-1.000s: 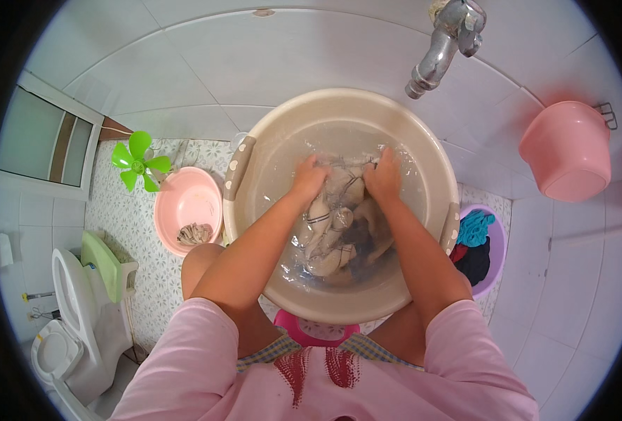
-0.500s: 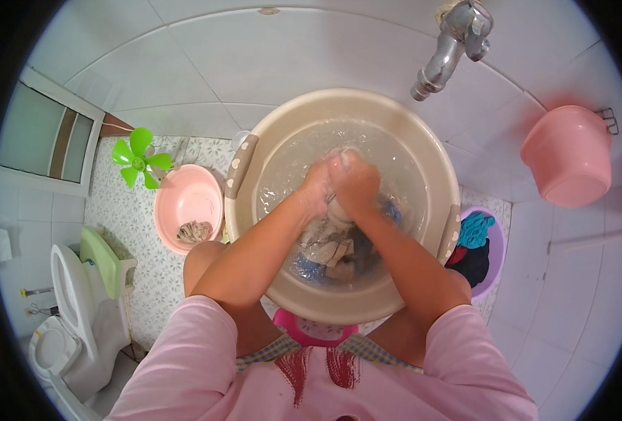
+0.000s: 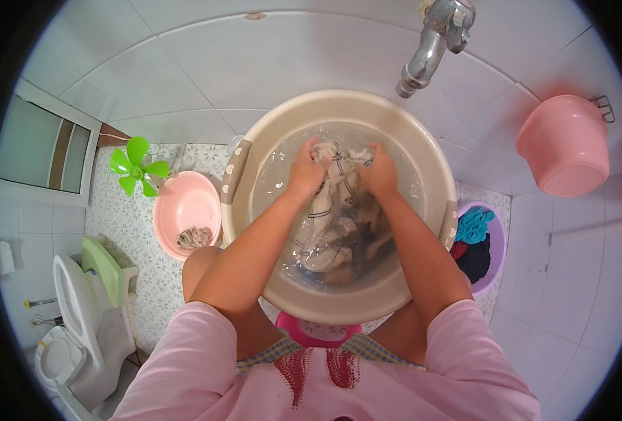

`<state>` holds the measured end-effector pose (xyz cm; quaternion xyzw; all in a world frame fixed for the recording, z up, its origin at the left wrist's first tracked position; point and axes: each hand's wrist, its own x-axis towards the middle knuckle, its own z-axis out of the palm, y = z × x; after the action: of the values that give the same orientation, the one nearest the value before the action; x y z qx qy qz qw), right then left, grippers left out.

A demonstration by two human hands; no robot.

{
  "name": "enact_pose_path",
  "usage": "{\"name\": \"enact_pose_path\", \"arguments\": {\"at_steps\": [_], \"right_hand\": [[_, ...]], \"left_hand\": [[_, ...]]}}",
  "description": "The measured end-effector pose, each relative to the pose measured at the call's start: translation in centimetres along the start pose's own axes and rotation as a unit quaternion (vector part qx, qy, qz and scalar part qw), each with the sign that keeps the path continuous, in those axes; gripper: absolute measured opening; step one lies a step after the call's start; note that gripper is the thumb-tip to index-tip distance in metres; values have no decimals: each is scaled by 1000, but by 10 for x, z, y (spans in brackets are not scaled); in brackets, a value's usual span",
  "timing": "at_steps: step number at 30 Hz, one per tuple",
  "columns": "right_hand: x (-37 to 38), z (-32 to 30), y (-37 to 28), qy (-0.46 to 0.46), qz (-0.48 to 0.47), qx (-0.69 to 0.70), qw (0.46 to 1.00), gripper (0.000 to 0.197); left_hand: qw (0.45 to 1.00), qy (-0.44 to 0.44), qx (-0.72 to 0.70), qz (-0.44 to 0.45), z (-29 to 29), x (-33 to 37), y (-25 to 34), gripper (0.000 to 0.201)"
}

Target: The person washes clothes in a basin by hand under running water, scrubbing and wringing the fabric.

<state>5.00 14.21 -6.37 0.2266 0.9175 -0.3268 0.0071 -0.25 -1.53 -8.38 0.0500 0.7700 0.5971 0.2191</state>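
A large beige basin (image 3: 353,309) of cloudy water stands between my knees. Spread in the water lies a cream garment (image 3: 335,179) with dark stripes, its far end raised between my hands. My left hand (image 3: 307,168) grips its left edge, fingers closed on the fabric. Opposite, my right hand (image 3: 379,170) pinches the right edge, thumb and fingers curled round it. Below the striped cloth, bluish and dark fabric shows partly under water and cannot be made out clearly.
A metal tap (image 3: 426,52) juts from the wall beyond the basin. Left are a pink bowl (image 3: 186,196) with cloth, a green fan (image 3: 137,168) and a toilet (image 3: 79,309). Right, a purple tub (image 3: 497,259) holds clothes; a pink bucket (image 3: 563,147) hangs on the wall.
My hands were together over the basin, bunching the wet cloth. Now they have parted to either side, and the striped garment is opened out between them.
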Motion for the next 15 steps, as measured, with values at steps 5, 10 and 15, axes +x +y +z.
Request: {"name": "enact_pose_path", "arguments": {"at_steps": [5,10,15], "right_hand": [[-4,-10,-13,20,55,38,998,57],[-6,13,1,11,-18,50,999,69],[-7,19,1,12,10,104,994,75]], "left_hand": [[992,82,90,27,0,-4,11,55],[993,64,95,-7,2,-4,15,58],[981,65,161,-85,-5,2,4,61]]}}
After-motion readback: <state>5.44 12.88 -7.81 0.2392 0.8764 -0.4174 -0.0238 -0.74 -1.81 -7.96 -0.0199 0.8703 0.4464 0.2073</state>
